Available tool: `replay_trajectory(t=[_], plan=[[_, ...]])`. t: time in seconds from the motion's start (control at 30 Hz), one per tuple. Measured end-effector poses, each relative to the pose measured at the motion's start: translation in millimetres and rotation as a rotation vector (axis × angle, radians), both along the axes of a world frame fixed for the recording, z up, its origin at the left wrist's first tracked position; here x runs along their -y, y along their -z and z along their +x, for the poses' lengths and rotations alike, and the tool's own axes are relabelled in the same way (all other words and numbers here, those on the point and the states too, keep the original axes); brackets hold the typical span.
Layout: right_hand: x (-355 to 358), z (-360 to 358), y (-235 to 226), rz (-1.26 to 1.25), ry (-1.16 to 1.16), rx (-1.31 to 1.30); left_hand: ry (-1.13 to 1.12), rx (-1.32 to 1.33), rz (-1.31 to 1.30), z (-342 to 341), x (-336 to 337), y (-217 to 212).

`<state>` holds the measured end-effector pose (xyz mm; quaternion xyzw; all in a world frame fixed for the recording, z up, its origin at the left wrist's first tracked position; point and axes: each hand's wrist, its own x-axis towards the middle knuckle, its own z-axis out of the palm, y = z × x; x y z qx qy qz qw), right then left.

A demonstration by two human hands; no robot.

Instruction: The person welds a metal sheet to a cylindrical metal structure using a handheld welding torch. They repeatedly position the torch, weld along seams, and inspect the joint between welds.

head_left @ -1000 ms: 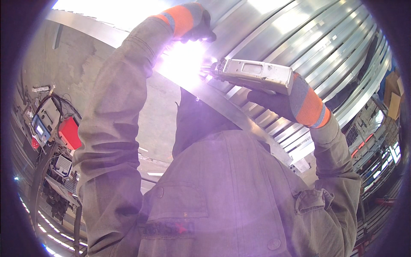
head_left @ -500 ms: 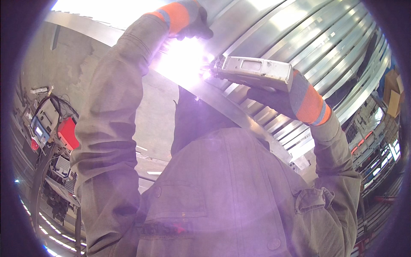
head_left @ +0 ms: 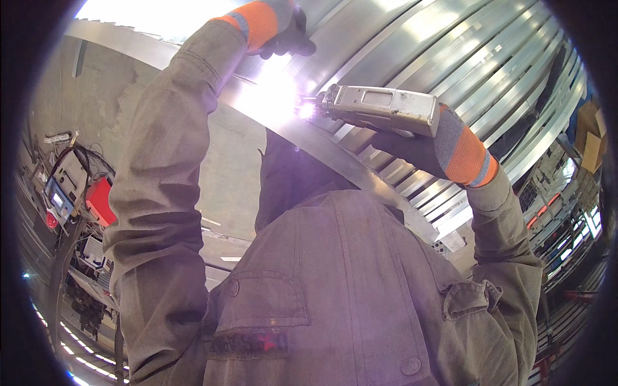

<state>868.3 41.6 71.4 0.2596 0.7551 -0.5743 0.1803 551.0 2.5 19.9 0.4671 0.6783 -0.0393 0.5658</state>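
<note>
Less glare than a second ago sits by your silver tool, over the metal rail, so you're probably seeing better, right hand clamped on the tool, left hand curled, can't tell if gripping.

Gloved hands: two, by my count from this end
Sleeves: I see two
Silver handheld tool: I count one
Long metal edge bar: one that I can see
Metal slats: more than six, too crowded and glary for me to total
Jacket buttons: I make out two
Red box: one, on my feed
Blue unit with screen: I find one
Cardboard box: one I can tell
</note>
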Motion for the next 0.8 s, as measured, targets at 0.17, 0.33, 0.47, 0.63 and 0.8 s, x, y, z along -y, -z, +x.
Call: replay_trajectory(t=[0.17,0.33,0.47,0.63,0.8], plan=[[1.0,4.1,0.6,-0.075,0.046,0.044,0.001,-0.13,-0.108,3.3,-3.8,9.9],[2.3,4.1,2.3,-0.053,0.057,0.033,0.01,-0.057,-0.051,-5.0,2.8,26.3],[-1.7,-2.2,-7.3,-0.01,0.02,0.016,-0.442,0.107,0.094,-15.5,34.2,46.7],[-11.5,-8.7,-28.9,-0.045,0.054,-0.022,-1.431,-0.035,1.036,-71.7,112.9,52.4],[-14.0,-12.0,-23.1,-0.073,0.047,-0.114,-1.6,-0.732,0.823,-76.6,170.3,77.4]])
